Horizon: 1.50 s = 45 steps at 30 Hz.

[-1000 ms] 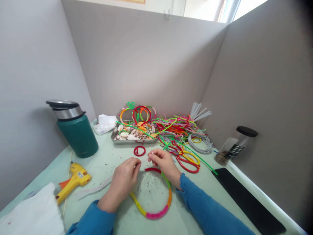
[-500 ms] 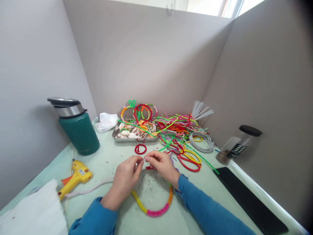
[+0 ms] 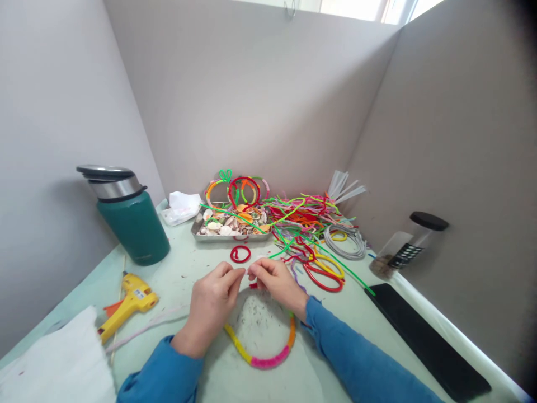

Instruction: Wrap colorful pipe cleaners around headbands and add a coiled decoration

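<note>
Strip pinched above the desk

At the desk's near left corner lies a white cloth; your bottle stands farther back by the left edge. Next comes the glue gun, with the strip trailing past it to your left hand, whose thumb and forefinger grip it. The tray of shells sits toward the far edge. A coloured ring lies nearer you, toward the near edge, partly hidden by your hands. Your right hand has thumb and finger together just beside the left; you cannot tell whether they grip the strip's tip. Scissors lie beyond, then a jar by the right edge.
</note>
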### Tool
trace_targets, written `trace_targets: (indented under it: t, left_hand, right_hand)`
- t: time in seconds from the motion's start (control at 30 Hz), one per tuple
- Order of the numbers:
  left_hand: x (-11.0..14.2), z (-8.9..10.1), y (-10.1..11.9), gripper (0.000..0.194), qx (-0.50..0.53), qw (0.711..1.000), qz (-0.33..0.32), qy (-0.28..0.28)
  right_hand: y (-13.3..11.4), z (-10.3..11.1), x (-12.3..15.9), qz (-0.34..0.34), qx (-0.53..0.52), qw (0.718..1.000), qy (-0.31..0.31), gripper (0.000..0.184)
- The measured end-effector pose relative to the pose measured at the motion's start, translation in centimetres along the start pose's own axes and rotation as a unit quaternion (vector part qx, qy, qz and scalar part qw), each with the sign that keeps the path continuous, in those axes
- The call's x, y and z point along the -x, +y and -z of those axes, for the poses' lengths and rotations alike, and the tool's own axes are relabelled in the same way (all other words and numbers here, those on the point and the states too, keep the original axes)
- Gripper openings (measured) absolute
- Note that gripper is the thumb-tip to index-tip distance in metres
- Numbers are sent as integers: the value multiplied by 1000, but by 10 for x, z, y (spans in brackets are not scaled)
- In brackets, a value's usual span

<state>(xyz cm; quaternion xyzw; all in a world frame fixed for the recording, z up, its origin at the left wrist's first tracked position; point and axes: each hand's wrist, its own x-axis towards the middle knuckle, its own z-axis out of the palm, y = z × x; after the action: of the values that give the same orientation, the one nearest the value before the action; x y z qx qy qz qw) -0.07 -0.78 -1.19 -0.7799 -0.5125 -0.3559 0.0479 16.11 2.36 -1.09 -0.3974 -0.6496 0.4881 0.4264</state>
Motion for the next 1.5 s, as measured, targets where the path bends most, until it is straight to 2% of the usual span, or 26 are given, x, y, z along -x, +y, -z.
trace_targets:
  t: [0.27, 0.37, 0.47, 0.53, 0.63, 0.67, 0.7, 0.73, 0.77, 0.8, 0.87, 0.9, 0.93, 0.97, 1.03, 1.17, 1.37, 1.5]
  left_hand:
    - [0, 1, 4, 24, -66, 997, -30, -10]
    - [0, 3, 5, 24, -45, 998, -33, -25]
    - [-1, 5, 7, 23, 4, 999, -15, -42]
    - [-2, 5, 8, 22, 43, 998, 14, -52]
    - [-5, 4, 6, 19, 133, 984, 89, -81]
    - [-6, 4, 5, 18, 169, 974, 119, -94]
    - [-7, 3, 3, 17, 203, 962, 148, -106]
    - [-8, 2, 1, 17, 231, 951, 170, -115]
    - [-9, 1, 0, 18, 251, 943, 186, -116]
    - [-9, 1, -2, 19, 259, 941, 192, -109]
    - [-9, 0, -4, 20, 243, 951, 177, -78]
    - [-9, 1, -4, 20, 225, 960, 158, -60]
    - [-8, 1, -3, 19, 203, 969, 135, -43]
    - [-7, 2, -2, 19, 184, 976, 111, -29]
    - [-5, 2, 0, 18, 157, 985, 69, -10]
    - [-3, 1, 3, 17, 137, 990, 34, -3]
    - [-2, 0, 3, 13, 135, 990, 47, -6]
    - [-3, 1, 5, 15, 165, 983, 81, -22]
  right_hand:
    - [11, -1, -1, 24, 12, 1000, -14, 14]
    - [10, -1, 0, 40, 33, 999, -18, 11]
    - [6, 2, 3, 105, 114, 988, -25, 7]
    - [4, 4, 5, 187, 217, 958, -32, 7]
    - [2, 7, 9, 312, 394, 863, -54, 14]
    - [1, 7, 9, 336, 434, 834, -60, 16]
    - [1, 7, 10, 347, 455, 817, -63, 17]
    - [1, 7, 10, 346, 453, 820, -61, 17]
    - [1, 7, 9, 329, 427, 841, -54, 16]
    - [1, 6, 8, 298, 380, 875, -41, 13]
    - [2, 6, 5, 194, 245, 950, -11, 12]
    - [2, 7, 3, 130, 172, 976, -2, 17]
    - [2, 7, 2, 72, 108, 992, -1, 23]
    - [2, 8, 0, 25, 57, 998, -7, 28]
    - [1, 8, -2, -27, -5, 999, -34, 35]
    - [-1, 5, 0, -42, -53, 995, -68, 30]
    - [-1, 1, 2, -82, -109, 988, -76, 22]
    - [-2, 0, 2, -89, -99, 989, -70, 15]
